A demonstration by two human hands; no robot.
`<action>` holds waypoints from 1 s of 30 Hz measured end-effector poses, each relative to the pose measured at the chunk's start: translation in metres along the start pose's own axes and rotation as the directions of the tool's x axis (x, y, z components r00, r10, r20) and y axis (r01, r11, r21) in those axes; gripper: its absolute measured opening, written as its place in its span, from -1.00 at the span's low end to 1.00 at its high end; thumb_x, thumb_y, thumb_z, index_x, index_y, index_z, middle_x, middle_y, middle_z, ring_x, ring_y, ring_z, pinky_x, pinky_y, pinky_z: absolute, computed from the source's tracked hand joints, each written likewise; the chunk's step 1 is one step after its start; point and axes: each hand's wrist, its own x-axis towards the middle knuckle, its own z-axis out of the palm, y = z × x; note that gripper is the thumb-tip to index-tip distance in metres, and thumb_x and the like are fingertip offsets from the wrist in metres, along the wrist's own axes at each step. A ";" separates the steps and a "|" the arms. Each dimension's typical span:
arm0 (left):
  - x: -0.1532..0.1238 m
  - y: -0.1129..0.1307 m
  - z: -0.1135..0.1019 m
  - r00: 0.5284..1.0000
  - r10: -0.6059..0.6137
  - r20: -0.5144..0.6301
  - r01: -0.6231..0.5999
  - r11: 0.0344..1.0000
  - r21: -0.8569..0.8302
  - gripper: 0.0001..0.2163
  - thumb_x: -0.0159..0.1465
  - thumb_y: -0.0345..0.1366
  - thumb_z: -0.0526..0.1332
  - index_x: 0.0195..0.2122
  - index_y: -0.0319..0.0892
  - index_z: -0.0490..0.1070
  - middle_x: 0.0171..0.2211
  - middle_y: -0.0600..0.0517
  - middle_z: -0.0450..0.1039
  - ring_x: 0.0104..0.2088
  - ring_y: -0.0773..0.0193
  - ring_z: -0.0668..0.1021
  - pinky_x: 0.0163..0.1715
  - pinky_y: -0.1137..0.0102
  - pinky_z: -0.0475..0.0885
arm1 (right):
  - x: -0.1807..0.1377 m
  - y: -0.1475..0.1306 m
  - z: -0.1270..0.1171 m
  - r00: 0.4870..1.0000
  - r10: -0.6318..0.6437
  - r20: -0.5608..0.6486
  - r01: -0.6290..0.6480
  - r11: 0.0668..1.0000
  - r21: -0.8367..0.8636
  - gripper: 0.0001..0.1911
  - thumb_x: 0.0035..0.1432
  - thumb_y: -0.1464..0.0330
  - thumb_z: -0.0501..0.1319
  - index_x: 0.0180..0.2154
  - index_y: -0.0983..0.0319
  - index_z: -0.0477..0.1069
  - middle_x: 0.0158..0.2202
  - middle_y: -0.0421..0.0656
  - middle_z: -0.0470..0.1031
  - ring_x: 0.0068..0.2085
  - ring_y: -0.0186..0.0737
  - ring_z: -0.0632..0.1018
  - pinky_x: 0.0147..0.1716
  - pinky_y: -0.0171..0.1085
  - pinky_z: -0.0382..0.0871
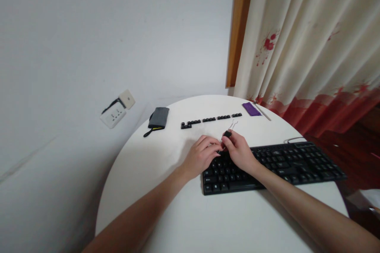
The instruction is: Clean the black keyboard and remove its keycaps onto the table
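A black keyboard (276,164) lies on the white round table, with dark keys and pale lettering. My right hand (239,149) is closed around a keycap puller (227,133), whose black grip shows between thumb and fingers while its thin wire prongs point up and away. Just left of it, over the keyboard's upper left corner, my left hand (202,153) has its fingers bent together near the puller's lower end. Whatever lies between those left fingertips is small, dark and mostly hidden. Beyond both hands, loose black keycaps (209,119) form a line of small groups.
A grey pouch (160,117) with a black loop lies at the table's (133,170) far left. Toward the far right are a purple cloth (251,109) and a thin pale stick (263,112). The keyboard cable (295,138) curls behind the keyboard. A wall and curtain (279,67) border the table.
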 end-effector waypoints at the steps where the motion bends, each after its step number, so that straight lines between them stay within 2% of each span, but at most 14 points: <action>1: 0.000 -0.001 0.000 1.000 0.000 -0.012 0.000 1.000 -0.017 -0.89 0.33 -0.38 0.19 -0.15 -0.13 0.47 -0.17 -0.05 0.46 -0.12 0.16 0.45 -0.10 0.23 0.43 | 0.001 0.000 0.000 1.000 0.027 -0.012 -0.026 0.999 0.018 -0.78 0.30 0.21 0.09 -0.34 0.20 0.30 -0.49 -0.21 0.46 -0.45 -0.24 0.48 -0.39 -0.27 0.36; 4: 0.000 -0.005 0.001 0.997 -0.023 -0.080 0.020 0.999 -0.049 -0.89 0.33 -0.37 0.21 -0.14 -0.13 0.47 -0.19 -0.05 0.48 -0.13 0.16 0.47 -0.10 0.21 0.42 | 0.002 -0.001 -0.003 0.997 0.068 -0.043 -0.067 0.998 0.022 -0.79 0.31 0.22 0.06 -0.18 0.21 0.34 -0.47 -0.20 0.49 -0.42 -0.22 0.51 -0.35 -0.24 0.39; 6: 0.000 -0.009 0.001 0.989 -0.053 -0.136 0.045 0.997 -0.056 -0.89 0.31 -0.36 0.23 -0.14 -0.13 0.47 -0.22 -0.04 0.49 -0.15 0.17 0.48 -0.11 0.21 0.42 | 0.004 -0.003 -0.005 0.998 -0.003 -0.066 -0.001 0.998 -0.064 -0.79 0.31 0.25 0.06 -0.16 0.21 0.38 -0.35 -0.13 0.53 -0.28 -0.17 0.54 -0.22 -0.20 0.39; 9: 0.000 -0.013 0.002 0.978 -0.089 -0.189 0.080 0.995 -0.053 -0.87 0.30 -0.34 0.25 -0.12 -0.11 0.49 -0.24 -0.03 0.49 -0.17 0.18 0.48 -0.13 0.22 0.42 | 0.005 -0.005 -0.009 0.985 -0.164 -0.046 0.153 0.971 -0.185 -0.80 0.31 0.30 0.05 -0.26 0.22 0.41 -0.19 -0.06 0.51 -0.11 -0.13 0.51 -0.06 -0.17 0.33; 11: 0.000 -0.014 0.002 0.975 -0.110 -0.195 0.101 0.993 -0.053 -0.85 0.30 -0.34 0.26 -0.11 -0.10 0.50 -0.24 -0.03 0.49 -0.17 0.18 0.48 -0.14 0.23 0.41 | 0.005 -0.005 -0.011 0.982 -0.188 0.015 0.188 0.968 -0.168 -0.80 0.33 0.32 0.01 -0.22 0.22 0.39 -0.22 -0.08 0.49 -0.15 -0.17 0.50 -0.09 -0.19 0.34; 16: 0.000 -0.013 0.003 0.967 -0.146 -0.209 0.138 0.989 -0.054 -0.82 0.28 -0.35 0.27 -0.09 -0.10 0.51 -0.24 -0.03 0.49 -0.18 0.18 0.48 -0.14 0.23 0.41 | 0.003 -0.005 -0.011 0.984 -0.145 0.102 0.160 0.975 -0.156 -0.80 0.34 0.36 -0.02 -0.13 0.21 0.34 -0.36 -0.18 0.42 -0.34 -0.24 0.45 -0.27 -0.26 0.34; 21: 0.000 -0.013 0.003 0.956 -0.183 -0.230 0.170 0.982 -0.077 -0.85 0.25 -0.33 0.32 -0.16 -0.13 0.48 -0.25 -0.02 0.52 -0.19 0.19 0.49 -0.16 0.25 0.43 | 0.002 -0.007 -0.011 0.986 -0.121 0.114 0.143 0.967 -0.212 -0.83 0.29 0.34 0.08 -0.15 0.22 0.41 -0.37 -0.19 0.43 -0.37 -0.26 0.41 -0.34 -0.29 0.30; 30: 0.003 -0.011 0.000 0.964 -0.103 -0.246 0.081 0.992 -0.099 -0.90 0.23 -0.27 0.34 -0.27 -0.14 0.50 -0.33 0.01 0.53 -0.26 0.21 0.49 -0.22 0.27 0.41 | 0.001 -0.005 -0.009 0.972 -0.153 0.176 0.179 0.974 -0.139 -0.89 0.23 0.33 0.20 -0.25 0.24 0.44 -0.37 -0.19 0.44 -0.36 -0.28 0.42 -0.35 -0.31 0.29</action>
